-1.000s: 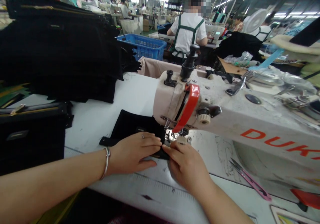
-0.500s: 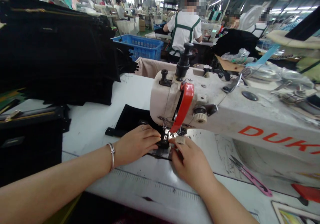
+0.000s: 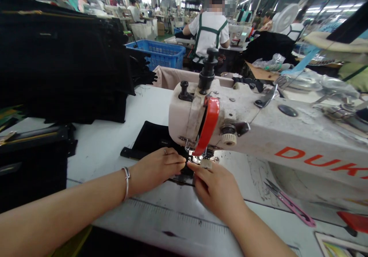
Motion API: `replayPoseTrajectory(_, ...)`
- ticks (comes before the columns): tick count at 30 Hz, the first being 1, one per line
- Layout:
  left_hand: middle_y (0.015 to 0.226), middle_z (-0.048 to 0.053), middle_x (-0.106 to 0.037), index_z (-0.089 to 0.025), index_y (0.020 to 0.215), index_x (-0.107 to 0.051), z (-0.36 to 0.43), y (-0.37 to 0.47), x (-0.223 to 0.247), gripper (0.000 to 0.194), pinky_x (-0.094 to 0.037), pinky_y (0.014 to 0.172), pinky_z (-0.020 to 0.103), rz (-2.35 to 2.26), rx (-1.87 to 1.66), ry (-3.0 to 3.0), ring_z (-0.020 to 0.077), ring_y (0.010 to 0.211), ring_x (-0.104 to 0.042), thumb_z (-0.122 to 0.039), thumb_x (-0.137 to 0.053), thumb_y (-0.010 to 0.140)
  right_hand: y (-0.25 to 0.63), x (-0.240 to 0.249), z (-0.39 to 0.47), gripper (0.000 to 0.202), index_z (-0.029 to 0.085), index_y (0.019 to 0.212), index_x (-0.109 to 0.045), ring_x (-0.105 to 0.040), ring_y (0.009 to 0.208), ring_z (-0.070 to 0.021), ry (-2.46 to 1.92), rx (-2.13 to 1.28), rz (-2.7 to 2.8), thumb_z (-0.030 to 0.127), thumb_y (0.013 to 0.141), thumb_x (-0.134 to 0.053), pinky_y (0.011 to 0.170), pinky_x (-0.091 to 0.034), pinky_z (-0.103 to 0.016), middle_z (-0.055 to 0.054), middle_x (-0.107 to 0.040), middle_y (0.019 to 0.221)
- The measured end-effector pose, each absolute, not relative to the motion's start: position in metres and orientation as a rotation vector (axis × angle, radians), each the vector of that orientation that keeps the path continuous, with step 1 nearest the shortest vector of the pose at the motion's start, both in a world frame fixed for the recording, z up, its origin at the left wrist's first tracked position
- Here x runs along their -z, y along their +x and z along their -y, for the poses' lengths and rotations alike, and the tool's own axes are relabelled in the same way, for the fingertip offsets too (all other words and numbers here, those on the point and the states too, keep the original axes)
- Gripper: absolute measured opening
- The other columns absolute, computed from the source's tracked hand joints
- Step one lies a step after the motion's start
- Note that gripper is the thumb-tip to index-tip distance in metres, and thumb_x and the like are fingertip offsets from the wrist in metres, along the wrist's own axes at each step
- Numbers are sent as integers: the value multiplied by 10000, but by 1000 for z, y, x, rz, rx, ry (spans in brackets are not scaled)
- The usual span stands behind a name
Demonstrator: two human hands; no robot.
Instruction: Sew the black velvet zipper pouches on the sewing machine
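Observation:
A black fabric piece with a small label and a darker strip along its near edge lies under the head of the white sewing machine. My left hand, wearing a bracelet and a ring, lies flat on this fabric, fingers stretched towards the presser foot. From the right, my right hand meets the fabric edge just in front of the foot, index finger and thumb drawn together there. A pale band shows on one of its fingers. The fingertips of both hands nearly touch. The needle point is hidden.
Tall stacked black fabric pieces stand at left, with a zippered black piece nearer. Pink-handled thread snips lie right. Beyond the table are a blue basket, a beige cloth bin and a person in a white shirt.
My right index finger has shifted left towards my left fingertips, covering metal hardware that showed on the fabric. More of the fabric's label shows. The view has moved slightly.

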State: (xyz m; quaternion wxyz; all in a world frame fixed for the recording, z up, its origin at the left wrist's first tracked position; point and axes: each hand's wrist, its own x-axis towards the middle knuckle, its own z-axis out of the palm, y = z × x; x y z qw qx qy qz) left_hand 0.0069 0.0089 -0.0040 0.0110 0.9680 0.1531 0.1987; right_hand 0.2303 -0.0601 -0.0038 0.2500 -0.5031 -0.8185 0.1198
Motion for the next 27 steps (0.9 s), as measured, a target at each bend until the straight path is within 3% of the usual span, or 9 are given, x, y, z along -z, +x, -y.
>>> replayPoseTrajectory(6,1068,90,-678,-105,1075,-618,-15,10,0,154,-518,933,368,-531,-568,2981,204,1002,-624,-135,-496,987,226,7,60,296,188,1150,-639,-602,893,-246,-1406,-298,2259,129,908,-479,773,-503,-376,-92,-663,992)
replayPoseTrajectory(13,1066,84,-707,-142,1065,-675,-31,-4,8,203,-534,915,341,-578,-717,2865,180,992,-650,-222,-497,1008,235,1,55,119,181,908,-622,-525,861,-239,-1448,-125,2102,190,941,-508,753,-449,-368,-79,-611,891)
replayPoseTrajectory(19,1095,38,-733,-189,1068,-712,-31,-8,7,165,-518,954,338,-625,-669,2735,177,1034,-650,-232,-593,963,239,2,51,345,201,632,-589,-514,758,-245,-1578,10,2242,325,954,-577,706,-427,-386,-50,-574,659)
replayPoseTrajectory(21,1092,44,-734,-182,1077,-710,-22,-3,6,172,-512,966,362,-648,-679,2737,186,1027,-653,-240,-601,958,237,4,53,287,193,690,-624,-534,787,-243,-1502,-36,2223,323,944,-600,726,-451,-387,-59,-612,719)
replayPoseTrajectory(24,1057,45,-737,-174,1037,-712,-11,6,6,164,-516,952,361,-709,-736,2722,180,988,-658,-239,-578,970,231,7,55,103,175,949,-675,-585,906,-234,-1292,-155,2207,209,952,-578,806,-494,-380,-80,-688,939)
replayPoseTrajectory(27,1016,40,-739,-167,964,-714,-6,11,6,171,-525,917,336,-769,-778,2709,165,942,-659,-216,-551,981,225,10,54,142,180,995,-681,-623,929,-222,-1219,-215,2201,130,950,-556,850,-513,-385,-74,-713,991)
